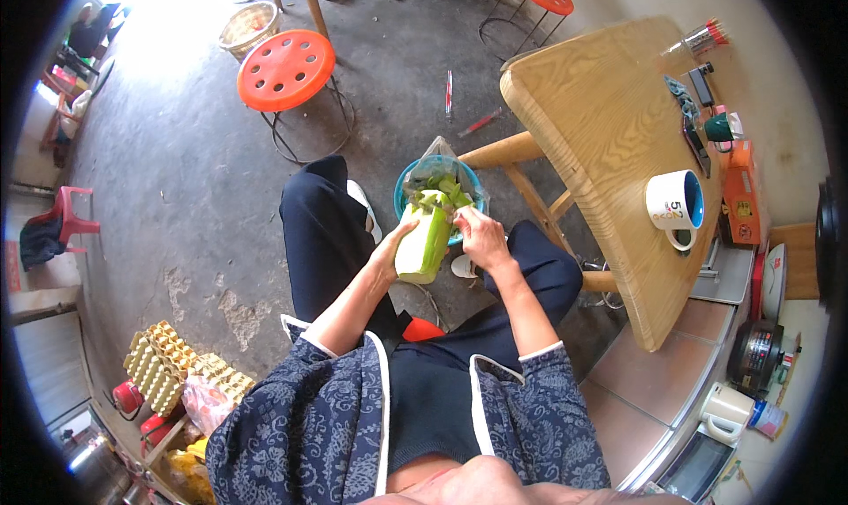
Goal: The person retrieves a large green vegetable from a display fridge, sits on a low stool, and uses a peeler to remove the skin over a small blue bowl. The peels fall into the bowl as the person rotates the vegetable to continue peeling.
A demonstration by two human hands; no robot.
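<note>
My left hand (pixel 391 245) is wrapped around the side of a thick pale-green vegetable stalk (pixel 422 247), held tilted between my knees. At its upper right edge, my right hand (pixel 482 237) has its fingers curled and pinched together; whether a tool or a strip of peel is between them cannot be told. Just beyond the stalk's far end stands a blue bin (pixel 399 197) on the floor, lined with a clear plastic bag (pixel 437 153). Green peelings or leaves (pixel 450 187) lie in it.
A wooden table (pixel 596 121) with a white mug (pixel 668 200) stands at the right. An orange stool (pixel 286 70) and a wicker basket (pixel 248 28) are ahead on the left. Egg trays (pixel 159 369) are stacked at lower left. Red-and-clear wrappers (pixel 450 94) lie on the floor.
</note>
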